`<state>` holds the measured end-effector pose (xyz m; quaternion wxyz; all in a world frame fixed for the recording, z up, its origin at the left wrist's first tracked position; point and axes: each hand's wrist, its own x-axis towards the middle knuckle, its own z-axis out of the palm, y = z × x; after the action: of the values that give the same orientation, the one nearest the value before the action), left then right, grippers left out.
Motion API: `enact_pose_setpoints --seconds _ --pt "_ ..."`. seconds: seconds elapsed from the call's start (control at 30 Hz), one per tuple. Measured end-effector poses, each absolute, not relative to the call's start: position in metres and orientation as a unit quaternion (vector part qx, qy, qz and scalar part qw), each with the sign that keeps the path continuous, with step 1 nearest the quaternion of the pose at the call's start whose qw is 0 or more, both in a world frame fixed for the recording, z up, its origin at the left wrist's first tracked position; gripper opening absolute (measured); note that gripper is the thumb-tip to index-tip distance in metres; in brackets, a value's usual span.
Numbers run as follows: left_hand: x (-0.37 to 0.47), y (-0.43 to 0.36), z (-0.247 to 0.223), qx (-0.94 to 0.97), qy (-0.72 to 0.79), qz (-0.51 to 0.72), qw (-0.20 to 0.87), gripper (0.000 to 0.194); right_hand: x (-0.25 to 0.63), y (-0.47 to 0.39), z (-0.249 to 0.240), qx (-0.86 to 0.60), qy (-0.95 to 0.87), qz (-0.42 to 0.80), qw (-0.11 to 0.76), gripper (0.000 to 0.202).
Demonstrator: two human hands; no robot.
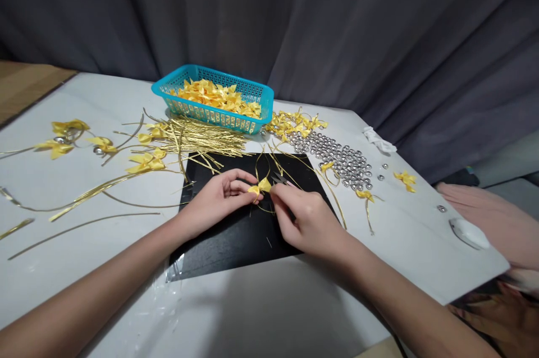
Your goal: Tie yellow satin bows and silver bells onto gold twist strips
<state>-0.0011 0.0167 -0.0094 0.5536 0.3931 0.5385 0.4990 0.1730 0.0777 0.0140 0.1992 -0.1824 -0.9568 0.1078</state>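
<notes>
Over a black mat (240,240), my left hand (225,195) pinches the left side of a small yellow ribbon bow (263,186). The fingers of my right hand (305,215) are closed at the bow's right edge; whether they grip the bow or a thin cord is too small to tell. Dark pointed blades (280,178) show just beyond the right fingers. Thin gold cord loops above and below the bow.
Behind the mat stands a blue basket (214,114) of yellow bows, with gold cords (206,136) before it. Silver beads (341,159) lie to the right, near a white cloth (379,140). A white object (469,233) sits near the right edge. Finished-looking bows (147,160) lie left.
</notes>
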Motion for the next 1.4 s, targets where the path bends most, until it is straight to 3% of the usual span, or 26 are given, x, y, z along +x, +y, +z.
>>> enact_pose_setpoints --seconds 0.3,0.6,0.9,1.1,1.4 --pt "-0.002 0.017 -0.012 0.412 0.529 0.516 0.533 0.016 0.173 0.081 0.010 -0.172 -0.958 0.109 0.199 0.016" --pt "-0.004 0.015 -0.015 0.416 0.513 0.544 0.518 0.021 0.171 0.085 0.002 -0.156 -0.945 0.127 0.259 0.016" --pt "0.000 0.014 -0.009 0.416 0.535 0.535 0.505 0.022 0.170 0.085 -0.001 -0.157 -0.948 0.104 0.258 0.017" --pt "-0.001 0.014 -0.006 0.386 0.568 0.501 0.527 0.046 0.170 0.088 -0.005 -0.129 -0.955 0.061 0.259 0.017" --pt "-0.001 0.016 -0.006 0.347 0.551 0.521 0.551 0.038 0.172 0.090 -0.002 -0.095 -0.966 0.004 0.240 0.020"
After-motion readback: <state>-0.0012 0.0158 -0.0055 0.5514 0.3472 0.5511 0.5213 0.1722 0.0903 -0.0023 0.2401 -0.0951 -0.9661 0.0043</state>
